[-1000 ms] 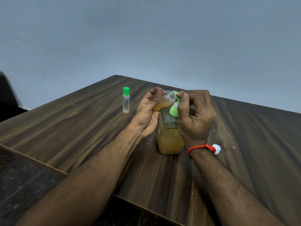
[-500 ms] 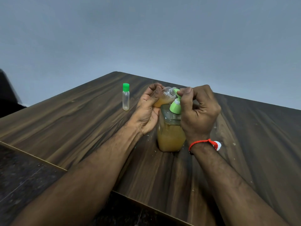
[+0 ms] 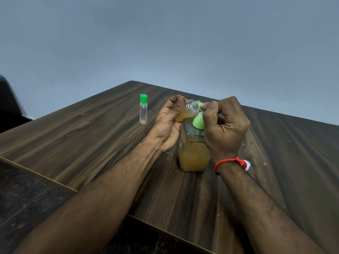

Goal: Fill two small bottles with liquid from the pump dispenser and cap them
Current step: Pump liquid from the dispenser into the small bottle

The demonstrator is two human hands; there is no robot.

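Amber liquid in the small bottle [image 3: 185, 112], tilted with its open neck against the green pump spout [image 3: 200, 105]. Left hand [image 3: 168, 125] wrapped around that bottle, fingers closed on it. Right hand [image 3: 222, 125] curled over the pump head, thumb and forefinger pinched at the spout. Compared with a moment ago, pump head pushed lower and both hands a touch farther up the view; level in the bottle hard to compare, but likely another stroke of filling under way. Dispenser [image 3: 192, 154] standing on the table [image 3: 91, 143] between the wrists, roughly two-thirds full of the same amber liquid. Second small bottle [image 3: 143, 110] upright to the far left, well apart, green cap on, apparently empty, so probably yet to be filled. White cap [image 3: 247, 165] lying just right of the right wrist, beside a red thread band [image 3: 227, 161]. Dark streaky wood-grain tabletop, a few pale specks scattered on it; plain grey wall beyond, dark speckled floor near left.
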